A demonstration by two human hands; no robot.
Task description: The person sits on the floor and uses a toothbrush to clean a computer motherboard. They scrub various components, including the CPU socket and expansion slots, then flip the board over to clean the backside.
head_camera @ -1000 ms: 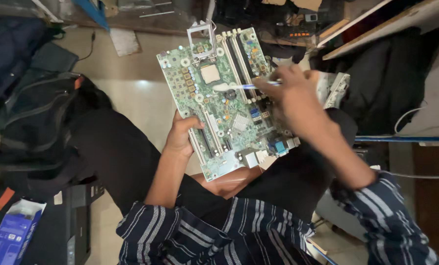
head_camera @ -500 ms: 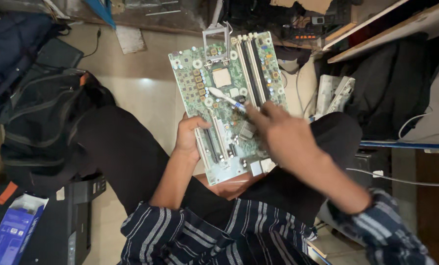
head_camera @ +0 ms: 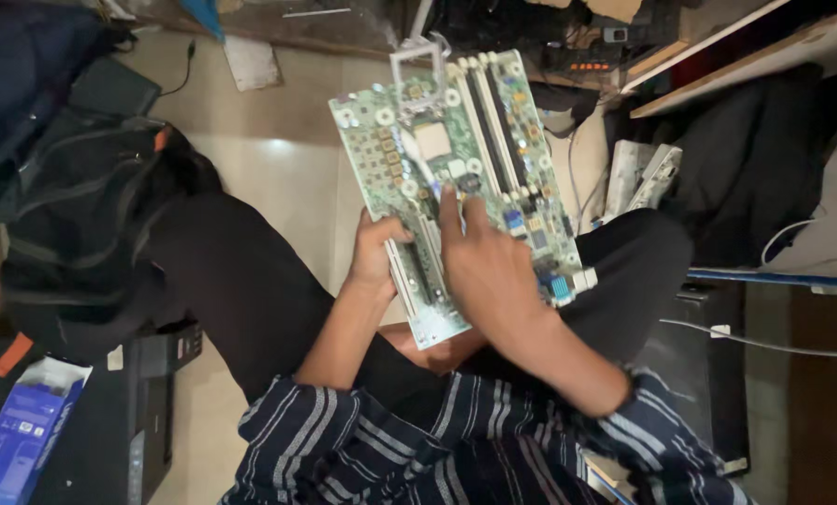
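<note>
Green rectangular circuit board (head_camera: 460,187), studded with slots and small components, sits tilted over the person's lap, above black-trousered crossed legs (head_camera: 240,281) and pale tiled floor (head_camera: 287,168).

Head view, the only one: left hand (head_camera: 376,252) clamped on the board's left edge, thumb on top, fingers underneath and out of sight. Right hand (head_camera: 493,271) lies over the board's middle, index and middle fingers stretched toward the square silver socket area (head_camera: 432,140). It probably pinches a thin pale tool, tip near the socket, but the shaft is blurred and mostly covered by the fingers; cannot tell how firm the grip is.

Step in hand, as I judge it: working on or probing a component near the board's centre while the other hand steadies it. Next move calls for keeping the board level and a fine, steady tip placement among tightly packed parts.

Hidden or unclear: right palm covers the lower-centre slots; board underside unseen; black backpack (head_camera: 81,206) at left partly cut off; blue box (head_camera: 16,430) cropped at bottom left; cluttered dark shelf area (head_camera: 568,37) at top too dim to read.
</note>
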